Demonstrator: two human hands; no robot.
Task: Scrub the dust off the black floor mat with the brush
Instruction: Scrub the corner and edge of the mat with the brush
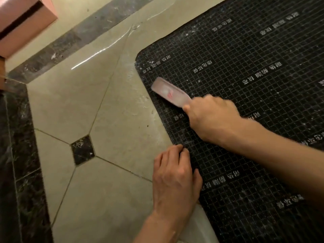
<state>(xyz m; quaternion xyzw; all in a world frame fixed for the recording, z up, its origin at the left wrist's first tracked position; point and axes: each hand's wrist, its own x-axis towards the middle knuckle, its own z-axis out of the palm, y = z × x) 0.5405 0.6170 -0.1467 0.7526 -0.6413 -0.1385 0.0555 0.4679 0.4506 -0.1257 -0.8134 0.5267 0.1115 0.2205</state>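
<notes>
The right hand (pixel 210 118) curls round the handle of a pale translucent plastic scrubbing brush (pixel 171 92), whose flat, oblong head lies on the black rubbery floor mat (pixel 254 67) near its rounded corner. The left hand (pixel 175 181) rests on the mat's near edge, fingertips bent on it, seemingly pinning it down. Scrubbing looks under way; the next stroke probably calls for firm downward pressure across the white-gridded, dust-speckled surface. The mat lies on glossy beige floor tiles (pixel 105 111) with dark marble insets.

Both forearms are bare, each hand (pixel 175 179) without gloves or rings.
</notes>
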